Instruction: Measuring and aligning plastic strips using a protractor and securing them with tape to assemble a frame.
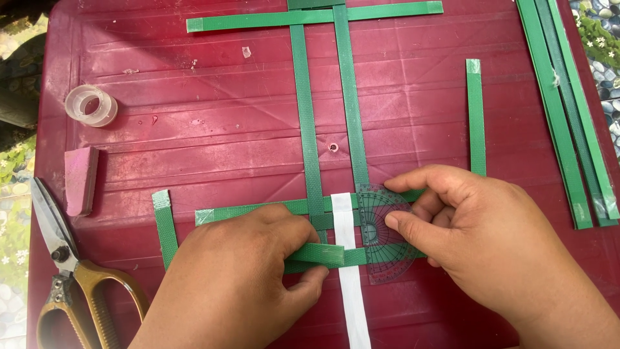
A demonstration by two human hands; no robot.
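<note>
The woven lattice of flat green plastic straps (326, 213) lies on the dark red plastic table (213, 136), directly under and between both hands. The straps look thin, light and springy, with a fine embossed grain that should give some grip; they would likely slide out of the weave unless pinched flat near a crossing. A white plastic strap (349, 284) runs through the weave toward the person.

The left hand (248, 278) is closed on a short green strap end (320, 253), thumb below and fingers above, pressing it against the white strap. The right hand (481, 242) holds a clear semicircular plastic protractor (385, 236) flat on the weave, forefinger tip pressing near its centre.

Beyond the right hand lies a loose short green strap (476, 116), and further right a bundle of long green straps (568, 110). Left of the left hand are brass-handled scissors (71, 271), a pink block (81, 179) and a roll of clear tape (91, 106).
</note>
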